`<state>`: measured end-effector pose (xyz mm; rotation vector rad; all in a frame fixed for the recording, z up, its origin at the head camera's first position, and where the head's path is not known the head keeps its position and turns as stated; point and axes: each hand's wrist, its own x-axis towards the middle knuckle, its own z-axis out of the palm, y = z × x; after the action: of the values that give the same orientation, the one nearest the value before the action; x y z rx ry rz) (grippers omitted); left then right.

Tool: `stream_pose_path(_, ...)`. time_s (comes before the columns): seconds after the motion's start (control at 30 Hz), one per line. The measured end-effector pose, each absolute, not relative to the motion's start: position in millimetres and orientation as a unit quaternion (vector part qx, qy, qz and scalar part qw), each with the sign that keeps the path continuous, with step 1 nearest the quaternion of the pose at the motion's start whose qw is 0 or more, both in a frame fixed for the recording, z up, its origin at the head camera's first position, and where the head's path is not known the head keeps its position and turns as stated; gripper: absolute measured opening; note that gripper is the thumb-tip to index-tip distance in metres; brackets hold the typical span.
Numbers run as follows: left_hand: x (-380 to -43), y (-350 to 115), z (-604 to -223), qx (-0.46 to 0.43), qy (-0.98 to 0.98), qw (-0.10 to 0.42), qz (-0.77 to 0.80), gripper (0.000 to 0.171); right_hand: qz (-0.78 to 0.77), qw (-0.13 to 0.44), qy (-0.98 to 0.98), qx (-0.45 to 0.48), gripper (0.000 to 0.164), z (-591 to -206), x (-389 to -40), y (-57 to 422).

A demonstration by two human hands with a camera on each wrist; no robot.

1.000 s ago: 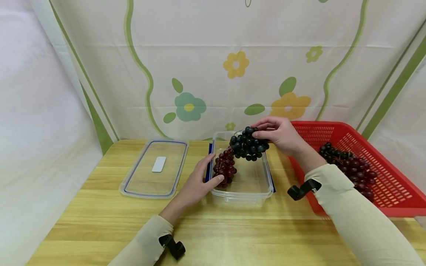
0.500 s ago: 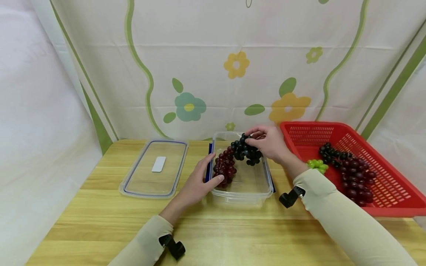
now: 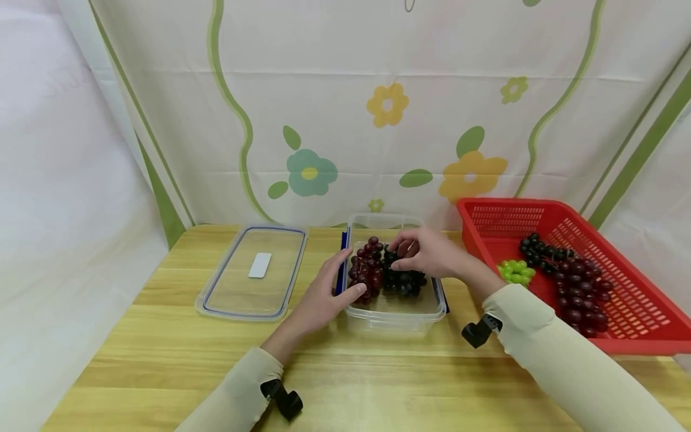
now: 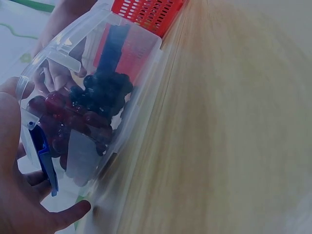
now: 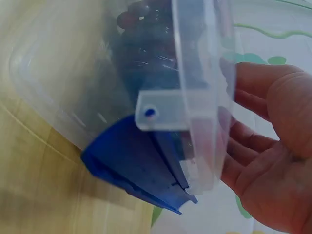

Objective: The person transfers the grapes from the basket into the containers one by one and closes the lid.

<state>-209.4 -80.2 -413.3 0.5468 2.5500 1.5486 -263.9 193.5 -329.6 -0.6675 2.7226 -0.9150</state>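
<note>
A clear plastic container with blue side latches stands on the table, holding a bunch of red grapes on its left and a bunch of black grapes beside it. My left hand holds the container's left wall, thumb over the rim and fingers outside by the blue latch. Reaching in from the right, my right hand pinches the top of the black grapes. In the right wrist view, the container wall partly hides the fingertips of that right hand.
To the right, a red plastic basket holds red grapes, black grapes and green grapes. A clear lid with a blue seal lies left of the container. Behind the table hangs a flowered cloth.
My right hand has lowered the black grapes from above the container's back right into it, beside the red grapes. The green grapes have come into view from behind my arm. My left hand stays put.
</note>
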Motion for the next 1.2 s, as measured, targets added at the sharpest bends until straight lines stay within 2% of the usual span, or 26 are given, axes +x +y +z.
stream_pose_path(0.43, -209.2, -79.6, -414.0, 0.185, 0.838, 0.050, 0.512, 0.080, -0.207, 0.057, 0.943, -0.255, 0.047, -337.9, -262.9, 195.9)
stream_pose_path(0.6, -208.4, -79.8, -413.9, 0.181, 0.839, 0.050, 0.512, 0.079, -0.209, 0.060, 0.944, -0.249, 0.052, -338.3, -263.6, 195.2)
stream_pose_path(1.2, -208.9, -79.2, -415.8, 0.189, 0.835, 0.041, 0.516, 0.080, -0.193, 0.087, 0.943, -0.258, 0.051, -338.6, -266.0, 197.8)
